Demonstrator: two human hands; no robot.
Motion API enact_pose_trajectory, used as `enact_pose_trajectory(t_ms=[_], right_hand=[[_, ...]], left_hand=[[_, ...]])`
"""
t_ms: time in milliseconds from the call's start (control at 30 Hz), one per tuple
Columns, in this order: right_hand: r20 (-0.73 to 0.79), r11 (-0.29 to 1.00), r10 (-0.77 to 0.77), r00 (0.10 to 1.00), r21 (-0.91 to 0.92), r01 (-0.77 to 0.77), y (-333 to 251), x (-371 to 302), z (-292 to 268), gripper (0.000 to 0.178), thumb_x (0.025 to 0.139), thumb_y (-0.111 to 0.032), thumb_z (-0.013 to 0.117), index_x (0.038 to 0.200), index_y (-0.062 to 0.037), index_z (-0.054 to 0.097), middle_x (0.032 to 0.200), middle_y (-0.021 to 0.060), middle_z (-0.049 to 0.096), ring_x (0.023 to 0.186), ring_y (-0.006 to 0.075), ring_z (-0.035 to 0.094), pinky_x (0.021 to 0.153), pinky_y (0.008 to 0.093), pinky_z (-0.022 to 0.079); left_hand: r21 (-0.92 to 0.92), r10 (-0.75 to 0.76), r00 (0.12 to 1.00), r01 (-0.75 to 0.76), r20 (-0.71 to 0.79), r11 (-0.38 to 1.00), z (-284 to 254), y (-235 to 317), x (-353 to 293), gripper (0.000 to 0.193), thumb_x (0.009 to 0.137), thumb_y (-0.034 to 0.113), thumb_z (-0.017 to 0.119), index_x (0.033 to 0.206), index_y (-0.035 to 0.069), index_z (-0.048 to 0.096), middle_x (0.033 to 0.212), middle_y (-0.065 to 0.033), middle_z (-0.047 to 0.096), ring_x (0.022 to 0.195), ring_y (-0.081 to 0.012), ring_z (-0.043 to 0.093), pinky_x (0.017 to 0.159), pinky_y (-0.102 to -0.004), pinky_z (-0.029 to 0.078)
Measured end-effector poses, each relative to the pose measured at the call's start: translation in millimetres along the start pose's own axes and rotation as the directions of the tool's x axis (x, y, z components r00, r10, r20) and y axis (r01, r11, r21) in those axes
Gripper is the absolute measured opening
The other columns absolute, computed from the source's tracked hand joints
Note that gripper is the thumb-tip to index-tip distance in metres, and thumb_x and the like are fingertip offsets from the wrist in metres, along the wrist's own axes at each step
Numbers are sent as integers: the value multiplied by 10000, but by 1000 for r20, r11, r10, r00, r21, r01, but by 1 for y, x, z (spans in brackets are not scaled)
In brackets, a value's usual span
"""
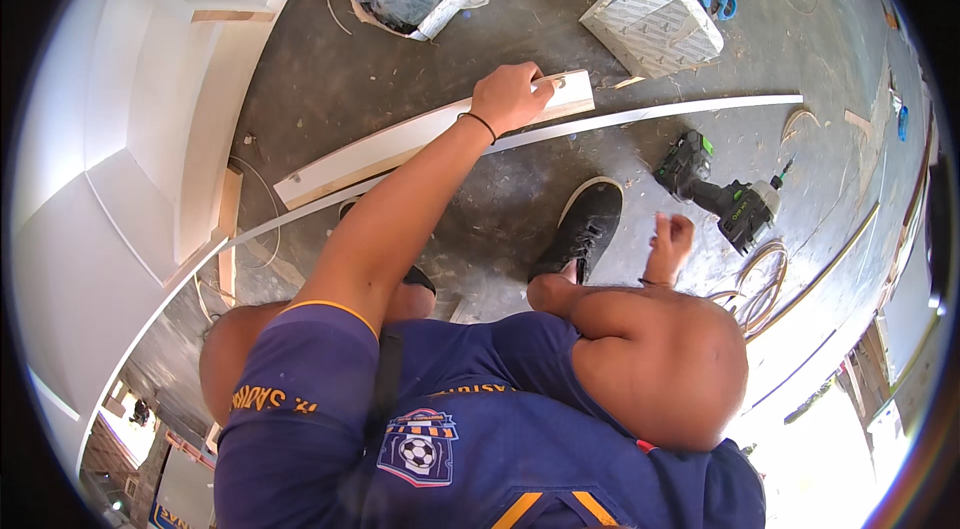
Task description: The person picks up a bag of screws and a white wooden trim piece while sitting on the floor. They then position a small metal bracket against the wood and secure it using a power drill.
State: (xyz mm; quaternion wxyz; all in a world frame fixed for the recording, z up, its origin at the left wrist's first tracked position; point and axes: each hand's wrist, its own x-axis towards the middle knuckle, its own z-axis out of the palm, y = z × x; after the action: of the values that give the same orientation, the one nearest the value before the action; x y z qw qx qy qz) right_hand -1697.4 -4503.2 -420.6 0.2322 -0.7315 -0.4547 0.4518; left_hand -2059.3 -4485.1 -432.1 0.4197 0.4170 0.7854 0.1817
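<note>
Fingers of your left hand (512,95) are curled down over the far end of the board (430,136), gripping it. From that grip the board's long axis runs back toward your left side, flat on the floor (400,59). Just beyond the knuckles a thin white strip (650,114) lies almost parallel, stretching off to the right. Your right hand (668,241) hangs loosely open with nothing in it, well short of the board, so the left is the nearer one. Off its fingertips to the right lies the drill (722,191), close but untouched; your shoe (585,226) is planted between the two hands.
</note>
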Motion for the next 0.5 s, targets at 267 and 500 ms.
enact_pose_trajectory(t_ms=[267, 500], right_hand=[[136, 875, -456, 879, -113, 471, -113, -39, -13, 526, 801, -171, 735, 1191, 6, 430, 1095, 95, 497, 940, 176, 471, 849, 323, 418], [412, 736, -599, 686, -54, 675, -135, -61, -23, 341, 804, -134, 704, 1057, -6, 514, 990, 74, 574, 827, 166, 533, 798, 326, 457]], left_hand=[[-6, -16, 1000, 17, 11, 1000, 7, 2, 1, 392, 832, 420, 557, 962, 69, 676, 929, -157, 681, 904, -330, 642, 808, -410, 493], [-11, 7, 1000, -7, -10, 1000, 10, -1, 0, 418, 835, 460, 561, 976, 82, 674, 934, -162, 679, 910, -340, 640, 806, -413, 484]])
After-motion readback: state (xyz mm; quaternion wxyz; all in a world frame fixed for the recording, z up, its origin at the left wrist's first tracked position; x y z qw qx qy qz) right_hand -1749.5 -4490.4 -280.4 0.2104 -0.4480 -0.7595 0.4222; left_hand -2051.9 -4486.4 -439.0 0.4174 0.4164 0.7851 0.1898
